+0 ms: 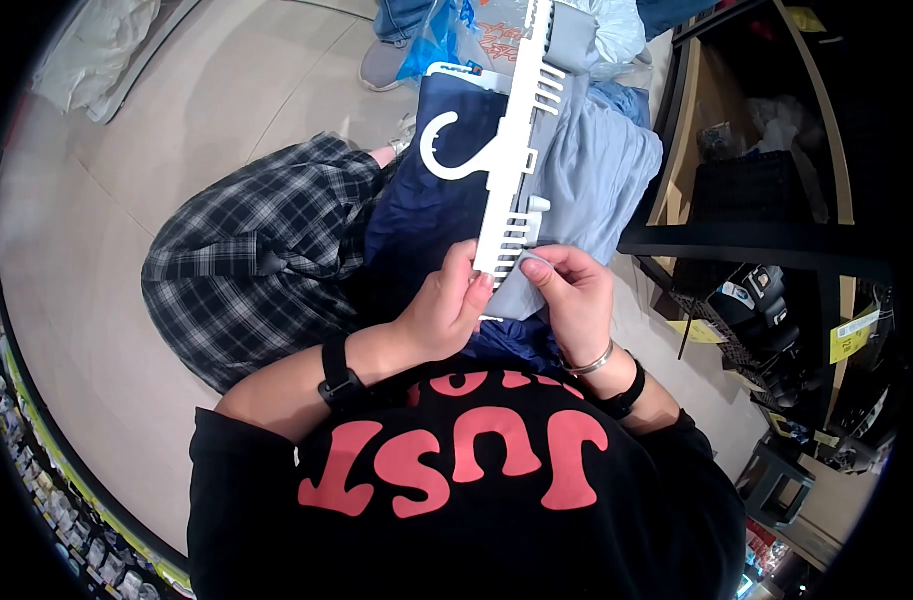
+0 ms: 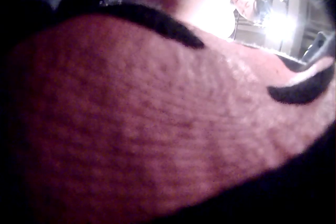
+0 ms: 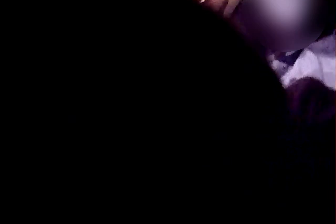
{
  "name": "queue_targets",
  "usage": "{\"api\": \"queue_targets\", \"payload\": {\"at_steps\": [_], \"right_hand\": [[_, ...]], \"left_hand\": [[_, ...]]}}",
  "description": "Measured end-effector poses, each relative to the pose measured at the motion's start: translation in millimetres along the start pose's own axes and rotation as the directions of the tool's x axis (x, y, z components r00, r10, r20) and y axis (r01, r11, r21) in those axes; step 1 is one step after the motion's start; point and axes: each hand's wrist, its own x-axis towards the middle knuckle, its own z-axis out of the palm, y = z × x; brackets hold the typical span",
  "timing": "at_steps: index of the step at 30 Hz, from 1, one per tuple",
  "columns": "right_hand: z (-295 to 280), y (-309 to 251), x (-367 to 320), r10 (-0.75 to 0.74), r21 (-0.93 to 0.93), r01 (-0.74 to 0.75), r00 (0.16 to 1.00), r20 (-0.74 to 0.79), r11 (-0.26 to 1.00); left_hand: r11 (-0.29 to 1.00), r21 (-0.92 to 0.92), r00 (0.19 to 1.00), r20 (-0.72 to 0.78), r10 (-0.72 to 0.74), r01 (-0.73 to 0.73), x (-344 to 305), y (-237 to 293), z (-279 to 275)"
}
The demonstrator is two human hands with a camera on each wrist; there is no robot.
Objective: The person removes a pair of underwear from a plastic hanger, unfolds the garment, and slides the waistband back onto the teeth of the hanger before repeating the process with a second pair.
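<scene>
A white plastic hanger (image 1: 503, 178) with a hook and comb-like slats stands lengthwise over the lap in the head view. My left hand (image 1: 445, 305) grips its near end, thumb on top. Beside it, my right hand (image 1: 579, 305) pinches the corner of a grey cloth (image 1: 518, 296) between thumb and fingers, right at the slats. Grey fabric also runs along the hanger's right side. Under the hanger lie a navy garment (image 1: 417, 215) and a light grey-blue garment (image 1: 612, 165). Mostly blurred skin fills the left wrist view; the right wrist view is largely dark.
A leg in black-and-white plaid (image 1: 247, 265) bends out to the left. Plastic bags (image 1: 617, 30) and a grey shoe (image 1: 382, 65) are at the far side. Dark shelving (image 1: 757, 240) with yellow tags borders the right. Packed goods (image 1: 57, 510) line the lower left edge.
</scene>
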Motion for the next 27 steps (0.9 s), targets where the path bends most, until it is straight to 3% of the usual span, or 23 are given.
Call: {"api": "queue_targets", "payload": {"at_steps": [7, 11, 14, 17, 22, 27], "right_hand": [[0.2, -3.0, -0.9, 0.015, -0.002, -0.015, 0.999, 0.032, 1.000], [0.6, -10.1, 2.3, 0.117, 0.122, -0.130, 0.987, 0.106, 0.984], [-1.7, -14.4, 3.9, 0.138, 0.185, -0.167, 0.977, 0.160, 0.969], [-3.6, -18.4, 3.8, 0.150, 0.242, -0.190, 0.973, 0.175, 0.951], [-0.1, -28.7, 2.5, 0.133, 0.391, -0.203, 0.971, 0.197, 0.898], [-11.5, -25.5, 2.7, 0.166, 0.307, -0.234, 0.959, 0.232, 0.923]], "left_hand": [[0.994, 0.104, 0.998, 0.050, -0.040, 0.035, 1.2, 8.7, -4.3], [0.987, 0.081, 0.987, 0.075, -0.142, 0.136, 4.1, 17.0, -5.8], [0.975, 0.164, 0.985, 0.054, -0.161, 0.150, 5.8, 23.0, -4.6], [0.957, 0.280, 0.994, 0.050, -0.092, 0.075, 6.8, 29.8, -3.3], [0.980, 0.191, 0.998, 0.000, -0.058, 0.057, 3.8, 36.7, -4.4], [0.988, 0.140, 0.997, 0.044, -0.065, 0.059, 2.6, 38.5, -6.5]]}}
